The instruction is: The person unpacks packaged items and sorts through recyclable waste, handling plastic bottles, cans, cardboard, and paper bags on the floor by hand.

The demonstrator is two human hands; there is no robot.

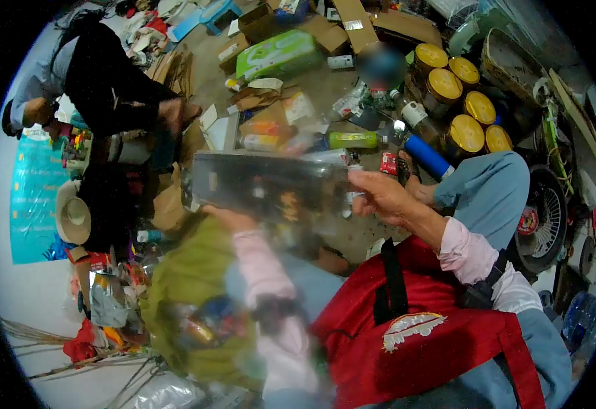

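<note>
Work seems midway: the right hand [388,195] grips a dark panel [257,178], the left hand [233,219] has unclear finger closure, a seven-o'clock sack [185,276] holds items, and one-o'clock bottles [354,140] lie loose.

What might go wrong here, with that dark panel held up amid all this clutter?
The dark panel might slip: the right hand grips one end, while the left hand is blurred at its lower edge.

It could knock the green bottle, which lies just beyond it in view.

If dropped, it may hit the bare foot near the right hand.
</note>
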